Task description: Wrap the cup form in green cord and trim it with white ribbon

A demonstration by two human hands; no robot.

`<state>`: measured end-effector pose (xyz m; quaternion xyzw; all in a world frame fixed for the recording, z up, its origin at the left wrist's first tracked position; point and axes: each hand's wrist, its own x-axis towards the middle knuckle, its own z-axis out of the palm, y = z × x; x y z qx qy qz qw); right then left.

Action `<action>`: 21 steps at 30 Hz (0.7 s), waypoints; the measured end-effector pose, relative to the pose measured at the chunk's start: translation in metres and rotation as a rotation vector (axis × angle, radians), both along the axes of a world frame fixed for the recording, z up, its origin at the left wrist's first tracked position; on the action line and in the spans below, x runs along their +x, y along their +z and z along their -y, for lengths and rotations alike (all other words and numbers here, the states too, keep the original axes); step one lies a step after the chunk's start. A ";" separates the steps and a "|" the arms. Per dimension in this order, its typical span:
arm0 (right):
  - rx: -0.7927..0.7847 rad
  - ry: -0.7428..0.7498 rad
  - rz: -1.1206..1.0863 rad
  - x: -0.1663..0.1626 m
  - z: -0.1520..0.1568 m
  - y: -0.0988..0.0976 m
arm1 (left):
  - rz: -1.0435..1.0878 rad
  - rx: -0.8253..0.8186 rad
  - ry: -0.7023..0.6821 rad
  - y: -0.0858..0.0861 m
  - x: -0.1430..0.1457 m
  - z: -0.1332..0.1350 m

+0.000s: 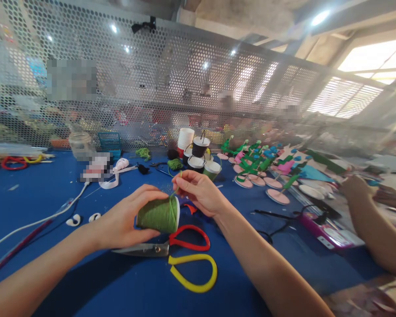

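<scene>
Green yarn-wrapped paper cup (159,215) is lying on its side in the air just above the blue worktop (86,281), and I am seeing it gripped in the left hand (125,222), thumb and fingers closing around its wall. From my feed, the wrapping is looking nearly complete: green yarn is covering the wall from the base end up to the mouth, and only the white rim is showing bare. What I am judging as left is the loose end, since a thin green strand of yarn (177,187) is rising from the rim to the right hand (199,191), whose fingertips are pinching together on it. That right hand is hovering just above and to the right of the cup's mouth, close to it but not touching it as far as I can tell. Directly below the cup, steel scissors with one red and one yellow handle loop (156,250) are lying flat on the worktop. Further back, a cluster of small black-wrapped and green-wrapped cups (199,154) is standing beside a loose ball of green yarn (174,164). At the right edge, another person's hand (356,187) is working near pink discs with green stems (277,196).
</scene>
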<state>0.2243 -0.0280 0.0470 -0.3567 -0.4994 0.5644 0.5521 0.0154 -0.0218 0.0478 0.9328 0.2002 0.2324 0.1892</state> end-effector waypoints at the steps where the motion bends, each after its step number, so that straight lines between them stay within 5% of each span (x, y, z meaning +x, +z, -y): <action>1: 0.010 -0.021 -0.007 0.000 0.000 0.001 | -0.008 -0.022 0.015 0.001 0.000 -0.001; 11: 0.065 -0.247 -0.030 0.003 -0.007 0.000 | -0.090 -0.169 0.057 0.001 0.003 -0.005; 21: 0.113 -0.291 0.107 0.002 -0.017 -0.012 | -0.074 -0.180 -0.015 -0.003 0.005 -0.001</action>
